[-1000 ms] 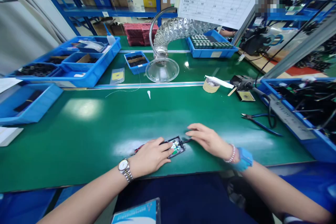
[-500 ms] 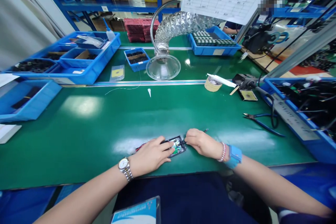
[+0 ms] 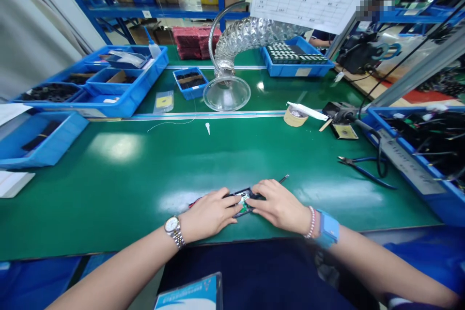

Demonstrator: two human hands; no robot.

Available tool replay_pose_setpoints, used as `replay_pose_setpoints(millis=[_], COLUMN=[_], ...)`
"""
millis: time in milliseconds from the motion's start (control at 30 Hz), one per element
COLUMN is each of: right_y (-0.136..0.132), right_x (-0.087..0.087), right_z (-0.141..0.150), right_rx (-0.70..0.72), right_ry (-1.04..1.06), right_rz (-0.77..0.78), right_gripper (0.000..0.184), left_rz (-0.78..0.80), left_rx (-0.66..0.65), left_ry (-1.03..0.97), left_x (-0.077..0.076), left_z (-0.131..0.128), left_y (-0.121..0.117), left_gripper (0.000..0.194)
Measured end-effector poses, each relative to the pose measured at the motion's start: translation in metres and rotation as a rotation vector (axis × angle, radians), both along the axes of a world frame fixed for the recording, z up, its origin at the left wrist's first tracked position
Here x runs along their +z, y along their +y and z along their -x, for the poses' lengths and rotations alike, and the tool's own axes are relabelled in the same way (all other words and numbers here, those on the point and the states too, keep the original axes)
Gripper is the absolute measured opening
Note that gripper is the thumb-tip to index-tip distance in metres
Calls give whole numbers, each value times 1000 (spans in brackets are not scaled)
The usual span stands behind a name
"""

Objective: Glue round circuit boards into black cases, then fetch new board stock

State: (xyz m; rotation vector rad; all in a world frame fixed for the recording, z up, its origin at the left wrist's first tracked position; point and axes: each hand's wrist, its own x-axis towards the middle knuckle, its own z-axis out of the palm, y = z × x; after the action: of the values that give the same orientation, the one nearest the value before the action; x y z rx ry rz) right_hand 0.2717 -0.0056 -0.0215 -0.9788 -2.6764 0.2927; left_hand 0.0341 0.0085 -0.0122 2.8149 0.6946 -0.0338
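Observation:
A small open black case with a green circuit board (image 3: 244,202) in it lies on the green mat near the front edge. My left hand (image 3: 209,213) is closed on the left part of the case, fingers across the board. Red and black wires (image 3: 195,202) come out past the left hand. At the right end of the case, my right hand (image 3: 278,203) has its fingertips pressed together at a black cable (image 3: 284,178), whose end sticks out behind the hand. My fingers hide much of the board and the cable's entry into the case.
Blue-handled cutters (image 3: 365,170) lie to the right, beside a blue bin of cables (image 3: 410,160). Farther back are a tape roll (image 3: 295,116), a white nozzle tip (image 3: 208,128) and a fume extraction hood (image 3: 227,94). Blue parts trays (image 3: 127,99) stand at the left.
My right hand has moved slightly left and lower, its fingers now reaching over the right end of the case. More of the cable's end shows behind it. The left hand stays put.

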Motion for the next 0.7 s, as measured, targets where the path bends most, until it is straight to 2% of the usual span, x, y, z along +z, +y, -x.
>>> replay_pose_setpoints(millis=[267, 500, 567, 700], right_y=[-2, -2, -4, -8], right_x=[0, -7, -12, -20], right_z=[13, 18, 19, 20], right_rx=[-19, 53, 48, -2], right_ry=[-71, -66, -38, 12], right_rz=[80, 25, 19, -3], right_gripper=[27, 26, 27, 27], left_rz=[19, 68, 94, 133], left_rx=[-25, 0, 70, 358], left_ry=[-11, -60, -114, -152], left_x=[2, 10, 15, 18], left_z=[0, 4, 10, 20], left_y=[4, 2, 0, -4], left_gripper=[35, 36, 41, 50])
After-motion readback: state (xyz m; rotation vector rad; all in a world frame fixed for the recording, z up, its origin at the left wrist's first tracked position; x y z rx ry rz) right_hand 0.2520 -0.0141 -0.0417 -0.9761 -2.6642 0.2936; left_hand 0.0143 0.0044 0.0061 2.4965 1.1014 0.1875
